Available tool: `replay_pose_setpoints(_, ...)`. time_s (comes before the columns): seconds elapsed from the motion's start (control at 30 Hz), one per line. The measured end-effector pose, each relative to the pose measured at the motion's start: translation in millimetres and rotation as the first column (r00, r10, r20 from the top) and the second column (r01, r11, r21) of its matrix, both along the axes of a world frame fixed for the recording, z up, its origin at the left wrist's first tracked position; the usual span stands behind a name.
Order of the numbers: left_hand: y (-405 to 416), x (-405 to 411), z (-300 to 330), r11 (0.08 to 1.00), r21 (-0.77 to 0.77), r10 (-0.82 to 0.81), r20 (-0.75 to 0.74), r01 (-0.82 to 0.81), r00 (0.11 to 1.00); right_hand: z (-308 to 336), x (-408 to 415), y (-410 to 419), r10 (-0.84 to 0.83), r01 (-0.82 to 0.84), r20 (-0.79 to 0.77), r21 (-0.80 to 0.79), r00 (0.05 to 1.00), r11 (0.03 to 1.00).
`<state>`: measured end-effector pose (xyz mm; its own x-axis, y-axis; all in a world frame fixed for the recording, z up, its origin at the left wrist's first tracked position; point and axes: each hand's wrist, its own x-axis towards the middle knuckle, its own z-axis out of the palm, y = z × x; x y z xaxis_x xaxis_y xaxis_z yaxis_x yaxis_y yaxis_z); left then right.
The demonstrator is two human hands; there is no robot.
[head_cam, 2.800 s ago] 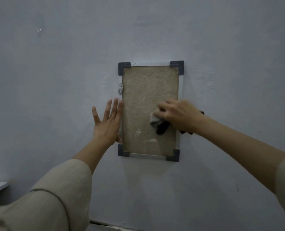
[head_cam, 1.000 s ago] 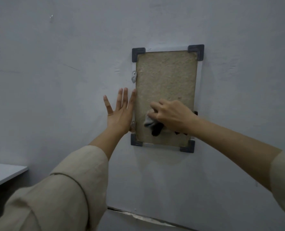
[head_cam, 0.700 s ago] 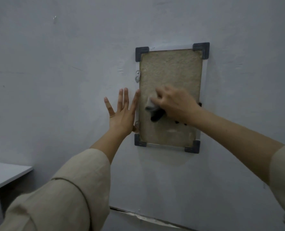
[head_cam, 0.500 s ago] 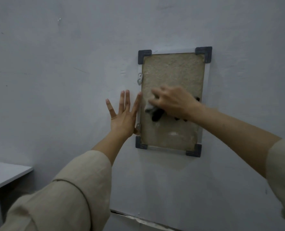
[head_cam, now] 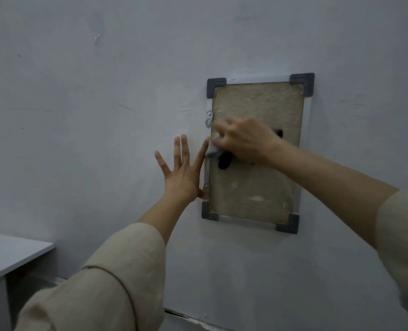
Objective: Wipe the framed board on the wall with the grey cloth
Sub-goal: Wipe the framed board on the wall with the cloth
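the right hand (head_cam: 242,139) grips the grey cloth (head_cam: 213,151) against the left edge of the framed board (head_cam: 258,101), mid-height. the left hand (head_cam: 182,176), open, lies flat on the wall beside the frame. wiping looks underway; pale marks remain low on the board.

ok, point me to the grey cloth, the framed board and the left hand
grey cloth (head_cam: 213,150), head view, light fold under the fingers
framed board (head_cam: 258,101), head view, bare upper panel
left hand (head_cam: 182,176), head view, back of hand
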<state>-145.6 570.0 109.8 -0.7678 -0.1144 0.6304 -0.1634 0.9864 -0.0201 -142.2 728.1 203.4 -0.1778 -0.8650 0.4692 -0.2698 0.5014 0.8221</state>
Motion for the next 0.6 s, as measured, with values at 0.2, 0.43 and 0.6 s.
replay_pose_setpoints(0.2,-1.4,-0.8,-0.3,1.0,0.003,-0.003,0.002,0.003,1.0,-10.6,-0.6,-7.1,0.036,-0.004,0.102,-0.303,0.994,0.953)
replay_pose_setpoints(0.43,-2.0,-0.8,0.6,0.999,0.018,-0.048,-0.016,0.048,0.999,-45.1,2.5,4.9,-0.016,0.0,0.192,0.085,0.981,0.996)
replay_pose_setpoints(0.6,-1.4,1.0,-0.8,0.999,0.018,-0.035,-0.014,0.035,0.999,-13.7,-2.8,11.6,-0.031,0.048,0.069,-0.262,0.997,0.964)
